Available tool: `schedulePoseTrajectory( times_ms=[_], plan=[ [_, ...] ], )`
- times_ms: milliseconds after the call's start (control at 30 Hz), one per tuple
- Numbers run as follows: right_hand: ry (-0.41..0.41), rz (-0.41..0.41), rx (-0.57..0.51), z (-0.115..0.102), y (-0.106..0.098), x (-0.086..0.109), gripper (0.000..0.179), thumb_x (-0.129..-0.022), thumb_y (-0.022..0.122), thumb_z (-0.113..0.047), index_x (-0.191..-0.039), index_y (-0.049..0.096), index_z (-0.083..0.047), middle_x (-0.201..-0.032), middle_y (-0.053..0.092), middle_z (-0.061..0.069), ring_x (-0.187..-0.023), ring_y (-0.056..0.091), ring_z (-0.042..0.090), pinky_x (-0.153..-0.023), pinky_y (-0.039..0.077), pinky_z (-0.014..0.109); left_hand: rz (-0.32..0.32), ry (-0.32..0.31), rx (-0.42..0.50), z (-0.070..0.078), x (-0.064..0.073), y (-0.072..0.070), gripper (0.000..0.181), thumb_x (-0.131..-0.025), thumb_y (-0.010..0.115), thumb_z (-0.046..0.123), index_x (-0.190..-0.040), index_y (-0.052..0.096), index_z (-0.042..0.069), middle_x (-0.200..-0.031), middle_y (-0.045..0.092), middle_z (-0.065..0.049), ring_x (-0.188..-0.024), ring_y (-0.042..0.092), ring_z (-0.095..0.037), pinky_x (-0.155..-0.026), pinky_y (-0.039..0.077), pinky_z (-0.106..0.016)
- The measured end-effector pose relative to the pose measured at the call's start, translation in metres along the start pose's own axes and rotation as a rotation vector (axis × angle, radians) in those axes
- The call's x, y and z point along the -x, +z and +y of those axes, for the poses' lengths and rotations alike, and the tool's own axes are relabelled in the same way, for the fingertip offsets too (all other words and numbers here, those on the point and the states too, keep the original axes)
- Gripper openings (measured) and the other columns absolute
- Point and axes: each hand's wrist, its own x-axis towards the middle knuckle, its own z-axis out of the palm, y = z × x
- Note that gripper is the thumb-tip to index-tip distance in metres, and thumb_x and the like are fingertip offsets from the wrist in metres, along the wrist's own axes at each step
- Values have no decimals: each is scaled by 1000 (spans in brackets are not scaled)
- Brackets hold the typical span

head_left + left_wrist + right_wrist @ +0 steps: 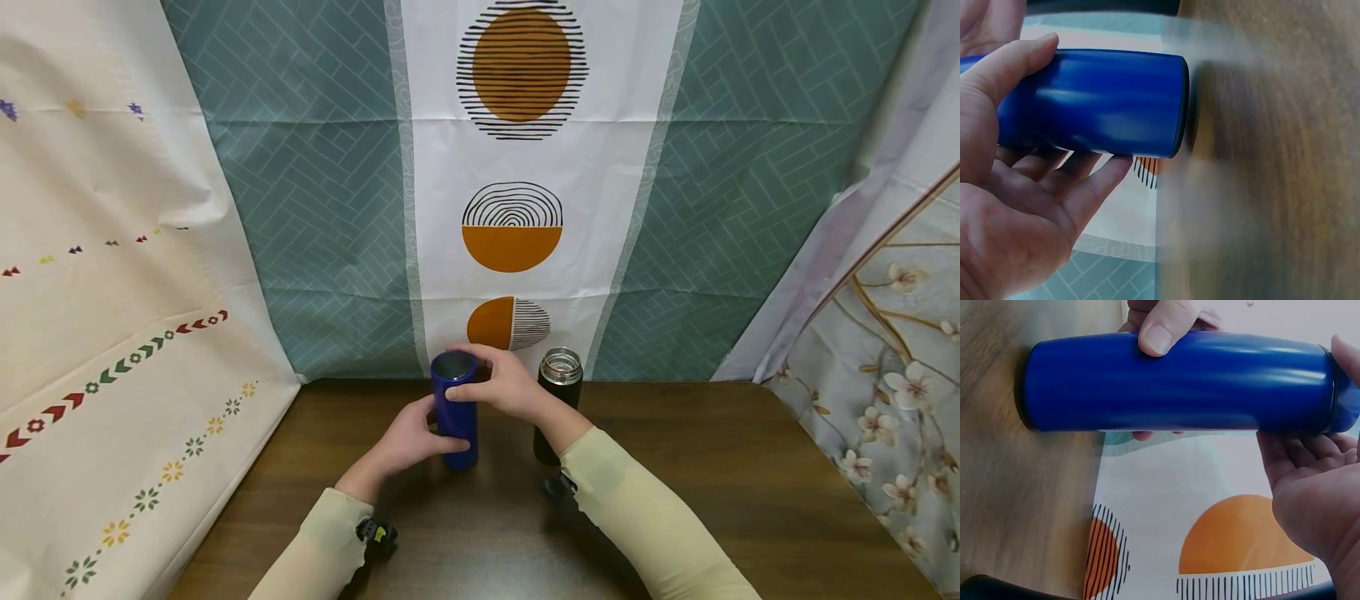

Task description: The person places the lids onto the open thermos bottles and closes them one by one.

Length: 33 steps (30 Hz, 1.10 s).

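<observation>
An upright blue thermos flask with a dark-topped lid is held between both hands on the table. My left hand grips its body, thumb on the near side and fingers behind. Higher up, my right hand holds the flask around its lid end; the right wrist view shows a seam below the blue lid. The flask's base is at the tabletop; whether it touches I cannot tell. Beside it on the right stands a black flask, its steel mouth uncovered, partly hidden by my right forearm.
The brown wooden table ends at a patterned cloth hanging behind both flasks. A cream embroidered cloth borders the left side, and a floral cloth the right. Each wrist carries a small black camera.
</observation>
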Motion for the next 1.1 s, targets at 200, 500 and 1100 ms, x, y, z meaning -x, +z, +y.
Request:
schedulePoseTrajectory(
  times_ms=[200, 500, 1100],
  plan=[
    [-10, 32, 1, 2, 0, -4, 66, -95, 90, -31, -155, 66, -20, -137, 75, 0, -130, 64, 26, -113, 52, 56, 5, -20, 10, -1, -4, -2, 76, -86, 99, 30, -151, 63, 13, -141, 74, -5, -132, 69, -33, -113, 53, -60],
    [9, 50, -7, 1, 3, -7, 68, -95, 90, -33, -157, 65, -19, -137, 75, 2, -127, 66, 27, -110, 55, 53, 8, -24, 2, -4, -8, -6, 75, -88, 98, 28, -152, 63, 11, -141, 74, -6, -130, 69, -32, -113, 53, -60],
    [22, 42, -48, 7, 9, -11, 71, -99, 86, -31, -162, 57, -14, -141, 73, 8, -128, 67, 29, -111, 55, 54, 2, -35, 71, -7, -8, -5, 76, -91, 94, 23, -157, 58, 10, -148, 69, -13, -136, 66, -39, -115, 50, -65]
  ],
)
